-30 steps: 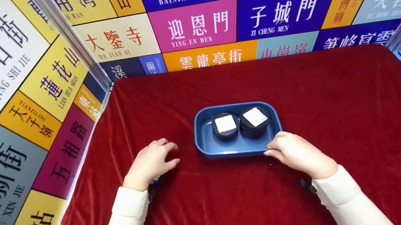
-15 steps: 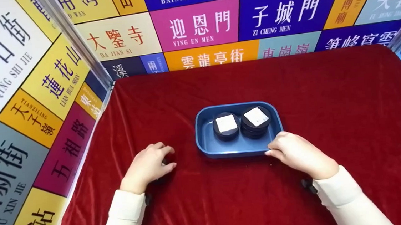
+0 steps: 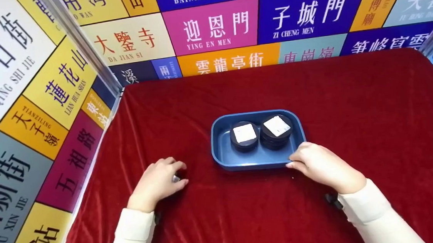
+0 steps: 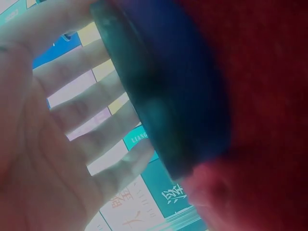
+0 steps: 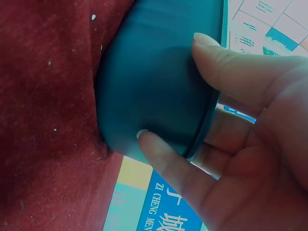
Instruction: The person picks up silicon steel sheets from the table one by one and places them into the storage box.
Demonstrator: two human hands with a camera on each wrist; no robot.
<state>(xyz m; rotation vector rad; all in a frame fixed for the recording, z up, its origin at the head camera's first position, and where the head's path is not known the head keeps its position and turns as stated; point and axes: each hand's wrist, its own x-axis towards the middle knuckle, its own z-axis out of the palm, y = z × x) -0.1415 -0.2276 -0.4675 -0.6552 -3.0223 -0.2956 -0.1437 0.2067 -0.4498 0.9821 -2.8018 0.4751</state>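
Observation:
A blue rectangular tray lies on the cloth in the head view. Inside it, a black round disc-like piece sits beside a taller stack of similar pieces, each topped by a white square label. My right hand pinches the near right corner of the tray; in the right wrist view, thumb and fingers hold its wall. Left of the tray, my left hand is low over the cloth. In the left wrist view it grips a dark round flat object, blurred and mostly hidden from the head camera.
Dark red velvet cloth covers the table. Panels with coloured name signs stand along the back, and another panel closes off the left side. White specks dot the cloth near the tray.
My left hand has shifted slightly left and towards me, and its thumb and fingers have drawn a little closer together. My right hand and the tray have stayed in place.

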